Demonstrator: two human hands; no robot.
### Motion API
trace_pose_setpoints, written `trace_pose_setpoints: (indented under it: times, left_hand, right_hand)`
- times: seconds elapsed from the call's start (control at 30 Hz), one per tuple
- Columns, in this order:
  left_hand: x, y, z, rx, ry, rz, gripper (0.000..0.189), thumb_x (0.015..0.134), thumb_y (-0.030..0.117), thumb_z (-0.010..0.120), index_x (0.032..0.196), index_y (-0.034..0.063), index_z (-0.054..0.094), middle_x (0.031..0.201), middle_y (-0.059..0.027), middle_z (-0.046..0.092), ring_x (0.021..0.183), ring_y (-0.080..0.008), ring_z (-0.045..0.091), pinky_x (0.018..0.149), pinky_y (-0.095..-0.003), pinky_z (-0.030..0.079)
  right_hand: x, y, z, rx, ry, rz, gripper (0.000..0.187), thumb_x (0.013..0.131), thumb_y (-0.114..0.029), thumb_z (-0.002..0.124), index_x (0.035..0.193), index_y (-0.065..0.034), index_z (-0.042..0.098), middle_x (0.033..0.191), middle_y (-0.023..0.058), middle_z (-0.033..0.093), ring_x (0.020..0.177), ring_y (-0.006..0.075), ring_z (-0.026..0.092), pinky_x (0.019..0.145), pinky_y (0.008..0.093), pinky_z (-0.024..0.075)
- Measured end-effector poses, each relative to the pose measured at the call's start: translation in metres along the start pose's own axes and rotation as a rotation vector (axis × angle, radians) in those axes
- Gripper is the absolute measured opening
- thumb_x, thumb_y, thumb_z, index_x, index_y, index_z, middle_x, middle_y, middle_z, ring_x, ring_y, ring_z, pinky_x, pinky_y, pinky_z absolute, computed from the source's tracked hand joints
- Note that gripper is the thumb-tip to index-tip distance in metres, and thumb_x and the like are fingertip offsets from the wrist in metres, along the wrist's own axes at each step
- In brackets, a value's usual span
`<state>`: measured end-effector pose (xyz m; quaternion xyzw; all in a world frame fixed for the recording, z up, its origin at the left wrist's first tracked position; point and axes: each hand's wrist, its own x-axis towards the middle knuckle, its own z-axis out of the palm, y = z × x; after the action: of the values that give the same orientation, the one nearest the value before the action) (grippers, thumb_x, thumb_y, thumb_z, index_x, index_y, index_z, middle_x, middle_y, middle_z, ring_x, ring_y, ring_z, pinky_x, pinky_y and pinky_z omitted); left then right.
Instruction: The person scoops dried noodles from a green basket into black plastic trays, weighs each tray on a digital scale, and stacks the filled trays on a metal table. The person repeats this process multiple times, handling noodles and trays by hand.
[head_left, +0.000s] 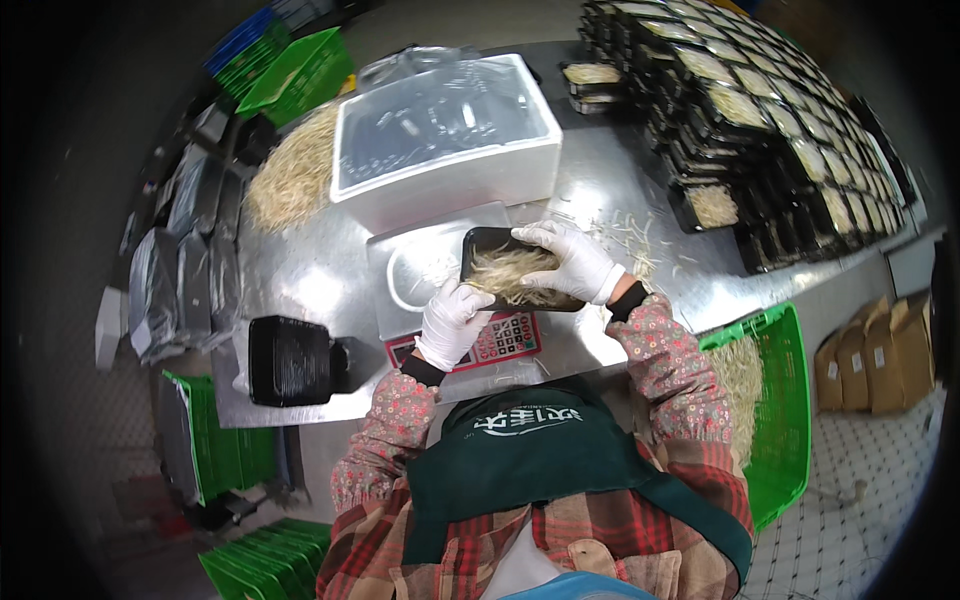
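Observation:
In front of me, above the plate of a scale (382, 300) with a red keypad, is a black plastic tray (478, 241) holding bean sprouts (506, 274). My left hand (454, 319), in a white glove, grips the tray's near left corner. My right hand (574, 262), gloved too, spans the tray's right end, its fingers at the far rim and over the sprouts. Left of the scale a stack of empty black trays (291, 360) lies on the metal table (300, 281).
Beyond the scale stands a white foam box (450, 180) topped with clear film, a sprout heap (296, 176) at its left. Filled trays (750, 112) are stacked at the right. A green crate (787, 420) with sprouts stands by the table's right edge. Loose sprouts (630, 236) are scattered about.

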<state>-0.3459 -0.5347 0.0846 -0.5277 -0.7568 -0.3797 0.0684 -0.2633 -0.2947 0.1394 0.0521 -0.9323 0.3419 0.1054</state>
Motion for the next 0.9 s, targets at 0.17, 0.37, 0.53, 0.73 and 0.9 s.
trace_pose_setpoints:
  times: [0.17, 0.37, 0.53, 0.73, 0.9]
  left_hand:
    - [0.022, -0.001, 0.064, -0.233, -0.057, 0.005, 0.021, 0.071, 0.0, 0.075, 0.087, 0.0096, 0.066, 0.084, -0.0072, 0.064, 0.087, -0.0287, 0.062, 0.078, -0.0378, 0.051]
    - [0.072, -0.01, 0.201, -0.251, -0.107, 0.137, 0.016, 0.072, 0.007, 0.074, 0.085, 0.0121, 0.067, 0.09, -0.0082, 0.067, 0.096, -0.0316, 0.061, 0.093, -0.0407, 0.046]
    - [0.084, -0.008, 0.247, 0.255, -0.535, -0.054, 0.062, 0.071, 0.03, 0.076, 0.131, 0.0228, 0.059, 0.144, -0.0081, 0.048, 0.126, -0.0325, 0.049, 0.104, -0.0511, 0.037]
    - [0.091, 0.074, 0.231, -0.216, -0.282, 0.118, 0.063, 0.084, 0.014, 0.072, 0.141, 0.0077, 0.047, 0.146, -0.0198, 0.043, 0.133, -0.0334, 0.043, 0.11, -0.0424, 0.034]
    - [0.082, 0.241, 0.299, -0.668, -0.589, 0.083, 0.063, 0.086, 0.004, 0.07, 0.143, 0.0003, 0.042, 0.144, -0.015, 0.047, 0.133, -0.0251, 0.044, 0.113, -0.0351, 0.032]
  right_hand:
    - [-0.118, 0.022, -0.042, 0.249, 0.582, 0.291, 0.038, 0.082, -0.008, 0.075, 0.119, -0.005, 0.065, 0.106, 0.0074, 0.067, 0.091, 0.0145, 0.064, 0.086, 0.0286, 0.0502]
    - [-0.299, -0.018, -0.024, 0.559, 1.146, 0.797, 0.023, 0.09, -0.01, 0.068, 0.112, -0.0037, 0.068, 0.1, 0.0019, 0.069, 0.09, 0.0086, 0.062, 0.083, 0.0257, 0.0497]
    - [-0.38, -0.068, 0.056, 0.563, 0.864, 1.006, 0.026, 0.089, -0.015, 0.069, 0.112, -0.0033, 0.068, 0.104, 0.0044, 0.07, 0.098, 0.0136, 0.063, 0.09, 0.0297, 0.0496]
    - [-0.529, -0.092, 0.047, 0.506, 1.371, 1.148, 0.026, 0.088, -0.011, 0.071, 0.112, -0.0032, 0.069, 0.106, 0.0032, 0.07, 0.097, 0.0102, 0.063, 0.087, 0.0266, 0.0508]
    - [-0.69, -0.027, 0.0, 0.153, 1.525, 1.296, 0.04, 0.086, -0.019, 0.074, 0.121, -0.0023, 0.064, 0.114, 0.0087, 0.068, 0.106, 0.0147, 0.062, 0.094, 0.0291, 0.0491]
